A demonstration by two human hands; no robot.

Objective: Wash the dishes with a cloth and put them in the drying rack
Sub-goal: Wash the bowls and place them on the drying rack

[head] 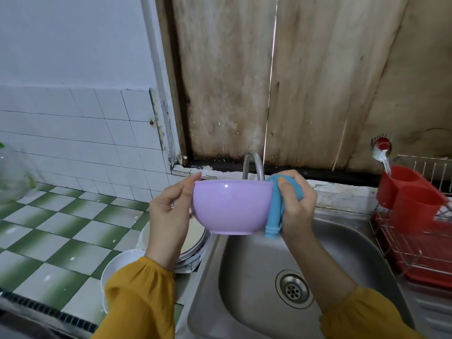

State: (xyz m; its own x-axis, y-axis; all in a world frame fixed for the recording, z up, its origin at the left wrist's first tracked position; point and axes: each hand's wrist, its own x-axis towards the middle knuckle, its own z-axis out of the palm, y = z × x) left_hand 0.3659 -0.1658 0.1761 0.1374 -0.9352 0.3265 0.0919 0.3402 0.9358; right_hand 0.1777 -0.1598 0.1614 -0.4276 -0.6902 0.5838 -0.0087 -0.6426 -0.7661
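Lilac bowl [232, 206] up in the air over the sink [244, 277], just in front of the faucet [254, 165], probably to keep drips in the basin. Pinched at its left rim by the left hand [168, 216], thumb outside, likely for steadying and turning. Blue cloth [276, 211] draped over the right rim, clamped there by the right hand [298, 206], so wiping inside and out at once, by the look of it. Stack of plates [193, 243] plus a white bowl [117, 265] waiting on the counter to the left. Red drying rack [415, 245] off to the right, handy for later, cutlery cup [411, 199] with a spoon [381, 155] in it.
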